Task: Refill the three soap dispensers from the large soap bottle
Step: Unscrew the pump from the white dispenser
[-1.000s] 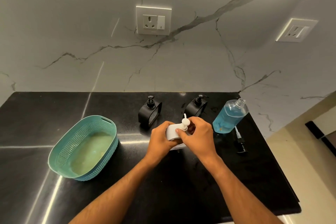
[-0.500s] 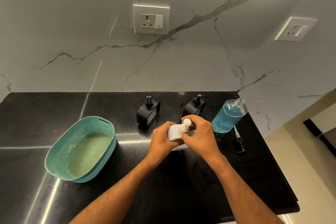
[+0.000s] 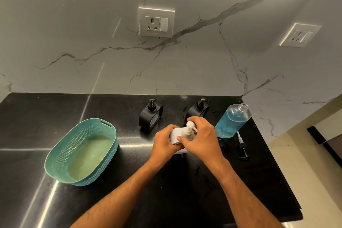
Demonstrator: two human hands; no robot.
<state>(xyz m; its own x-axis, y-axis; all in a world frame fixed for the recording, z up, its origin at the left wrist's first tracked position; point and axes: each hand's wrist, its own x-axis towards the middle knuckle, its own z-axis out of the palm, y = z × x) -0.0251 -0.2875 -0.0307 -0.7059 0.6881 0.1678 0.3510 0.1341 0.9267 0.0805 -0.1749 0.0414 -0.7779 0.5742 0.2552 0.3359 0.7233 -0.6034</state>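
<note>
Both hands are meeting over the white dispenser (image 3: 175,136) at the middle of the black counter (image 3: 129,200): the left hand (image 3: 164,143) is gripping its body, the right hand (image 3: 201,138) is pinching its white pump (image 3: 188,128). Behind it two black dispensers (image 3: 150,115) (image 3: 198,110) are standing. To the right the large soap bottle (image 3: 233,121) is standing uncapped, holding blue liquid, its black pump (image 3: 242,149) lying just beside it. A teal basket (image 3: 55,163) is sitting well apart at left.
</note>
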